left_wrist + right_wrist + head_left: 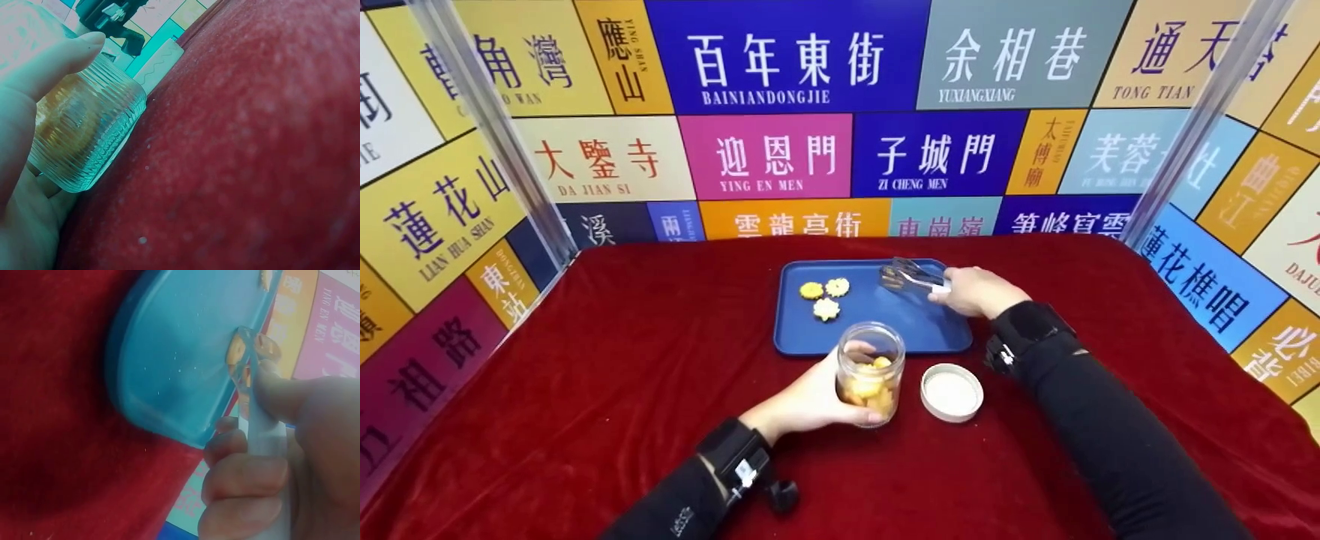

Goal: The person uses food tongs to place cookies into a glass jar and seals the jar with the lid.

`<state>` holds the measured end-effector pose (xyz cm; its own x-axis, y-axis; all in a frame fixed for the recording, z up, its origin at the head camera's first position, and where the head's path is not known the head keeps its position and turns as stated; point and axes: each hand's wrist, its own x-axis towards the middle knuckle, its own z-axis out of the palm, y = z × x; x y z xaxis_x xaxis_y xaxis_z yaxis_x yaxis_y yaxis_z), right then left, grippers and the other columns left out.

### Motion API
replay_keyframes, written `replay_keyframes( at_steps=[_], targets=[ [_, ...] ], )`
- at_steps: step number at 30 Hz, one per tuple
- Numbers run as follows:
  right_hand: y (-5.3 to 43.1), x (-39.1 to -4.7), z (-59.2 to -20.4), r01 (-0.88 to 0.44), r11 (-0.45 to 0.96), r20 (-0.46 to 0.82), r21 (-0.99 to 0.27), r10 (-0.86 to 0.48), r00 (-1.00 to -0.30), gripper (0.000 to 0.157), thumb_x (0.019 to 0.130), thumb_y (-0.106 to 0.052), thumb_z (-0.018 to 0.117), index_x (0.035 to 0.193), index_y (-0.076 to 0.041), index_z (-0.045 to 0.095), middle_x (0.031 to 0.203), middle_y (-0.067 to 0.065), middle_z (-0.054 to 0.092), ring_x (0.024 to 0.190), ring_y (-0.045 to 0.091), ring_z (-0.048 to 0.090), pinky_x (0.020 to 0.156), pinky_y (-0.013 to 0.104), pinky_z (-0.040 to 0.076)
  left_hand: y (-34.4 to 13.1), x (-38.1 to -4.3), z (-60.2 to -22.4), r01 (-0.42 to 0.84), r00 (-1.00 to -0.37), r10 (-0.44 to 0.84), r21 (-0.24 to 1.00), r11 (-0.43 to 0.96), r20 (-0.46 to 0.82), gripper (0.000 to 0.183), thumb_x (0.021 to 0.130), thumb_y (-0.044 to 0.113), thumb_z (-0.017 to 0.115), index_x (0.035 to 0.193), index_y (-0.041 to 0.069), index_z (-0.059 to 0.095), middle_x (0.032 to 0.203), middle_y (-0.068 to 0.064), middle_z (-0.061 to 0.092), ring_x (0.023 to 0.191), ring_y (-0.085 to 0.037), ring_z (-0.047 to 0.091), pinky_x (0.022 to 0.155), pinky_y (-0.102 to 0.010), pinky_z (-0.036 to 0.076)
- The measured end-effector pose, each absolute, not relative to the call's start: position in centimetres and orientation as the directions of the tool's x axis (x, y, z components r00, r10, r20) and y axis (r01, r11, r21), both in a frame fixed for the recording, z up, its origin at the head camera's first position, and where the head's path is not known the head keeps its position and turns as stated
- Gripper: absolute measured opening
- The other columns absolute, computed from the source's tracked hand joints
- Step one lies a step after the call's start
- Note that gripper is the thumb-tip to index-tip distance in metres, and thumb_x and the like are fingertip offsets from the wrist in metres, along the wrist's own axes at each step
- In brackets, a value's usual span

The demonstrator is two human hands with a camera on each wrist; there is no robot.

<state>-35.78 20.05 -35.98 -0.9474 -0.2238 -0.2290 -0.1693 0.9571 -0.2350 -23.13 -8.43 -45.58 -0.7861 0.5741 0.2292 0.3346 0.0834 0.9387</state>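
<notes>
My left hand (814, 401) grips a clear glass jar (871, 379), thumb and fingers wrapped round its sides. Yellow cookies (70, 115) fill its lower part, and its mouth is uncovered. My right hand (981, 291) holds a pair of tongs (916, 277) by the pale handle. The metal ends of the tongs reach over the back right of a blue tray (900, 322). In the right wrist view, a cookie (236, 350) shows right at those ends; I cannot tell whether they pinch it. Three flower-shaped cookies (826, 309) lie at the tray's left.
A white round lid (952, 393) lies on the red cloth (660, 352), just right of the jar and in front of the tray. Behind the table stands a wall of coloured sign panels (765, 156), with clear posts (1192, 112) at the corners.
</notes>
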Motion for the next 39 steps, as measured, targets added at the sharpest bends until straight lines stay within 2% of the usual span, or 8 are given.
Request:
replay_keyframes(
  at_steps=[3,7,10,20,26,33,39],
  targets=[
    [20.9,-35.4,-36.0,-0.187,0.953,-0.222,-0.238,-0.241,-0.945,0.069,0.106,-0.045,0.063,0.154,0.001,0.047,0.143,0.027,0.058,0.120,0.040,0.055,0.110,0.058,0.045,-8.5,-23.1,-45.6,0.335,-0.784,0.574,0.940,0.071,0.236,0.089,0.078,0.010,0.095,0.149,0.002,0.043,0.140,-0.007,0.062,0.127,-0.018,0.062,0.114,-0.032,0.046],
    [22.3,-34.7,-36.3,-0.227,0.942,-0.193,-0.246,-0.278,-0.941,0.056,0.105,-0.043,0.065,0.139,0.001,0.057,0.121,0.023,0.065,0.108,0.037,0.058,0.095,0.053,0.049,-8.4,-23.2,-45.6,0.346,-0.775,0.581,0.936,0.059,0.250,0.087,0.078,0.011,0.095,0.149,0.004,0.044,0.140,-0.005,0.063,0.127,-0.018,0.062,0.114,-0.033,0.046],
    [23.3,-34.0,-36.5,-0.245,0.932,-0.188,-0.267,-0.300,-0.935,0.049,0.105,-0.042,0.066,0.130,-0.001,0.060,0.109,0.019,0.064,0.100,0.035,0.059,0.086,0.048,0.047,-8.5,-23.3,-45.7,0.347,-0.774,0.583,0.935,0.066,0.246,0.088,0.077,0.011,0.095,0.149,0.006,0.044,0.139,-0.003,0.063,0.127,-0.017,0.062,0.114,-0.033,0.046],
    [24.9,-31.9,-36.7,-0.256,0.920,-0.201,-0.297,-0.322,-0.925,0.041,0.104,-0.042,0.066,0.121,-0.005,0.060,0.094,0.013,0.061,0.093,0.032,0.059,0.080,0.044,0.044,-8.4,-23.1,-45.6,0.344,-0.783,0.577,0.935,0.090,0.233,0.088,0.078,0.012,0.095,0.149,0.003,0.043,0.141,-0.006,0.061,0.127,-0.016,0.062,0.113,-0.030,0.046],
    [25.6,-30.8,-36.7,-0.261,0.906,-0.241,-0.332,-0.350,-0.905,0.041,0.105,-0.042,0.066,0.120,-0.006,0.057,0.088,0.010,0.054,0.089,0.028,0.057,0.075,0.041,0.043,-8.4,-23.2,-45.7,0.349,-0.782,0.576,0.933,0.090,0.237,0.091,0.078,0.012,0.095,0.151,-0.001,0.041,0.141,-0.007,0.062,0.128,-0.018,0.061,0.114,-0.032,0.046],
    [26.2,-29.8,-37.1,-0.278,0.887,-0.244,-0.368,-0.381,-0.892,0.035,0.104,-0.038,0.067,0.112,-0.006,0.055,0.085,0.009,0.055,0.079,0.025,0.056,0.064,0.036,0.045,-8.4,-23.2,-45.9,0.348,-0.775,0.585,0.934,0.080,0.238,0.089,0.079,0.012,0.095,0.150,0.004,0.043,0.142,-0.006,0.061,0.129,-0.018,0.061,0.115,-0.033,0.045],
    [26.2,-29.5,-37.4,-0.287,0.880,-0.211,-0.378,-0.383,-0.899,0.034,0.104,-0.038,0.067,0.109,-0.007,0.055,0.084,0.009,0.055,0.076,0.024,0.055,0.064,0.036,0.043,-8.5,-23.1,-45.6,0.357,-0.785,0.571,0.929,0.100,0.241,0.088,0.078,0.011,0.095,0.149,0.005,0.044,0.142,-0.006,0.060,0.129,-0.015,0.061,0.115,-0.031,0.045]
  ],
)
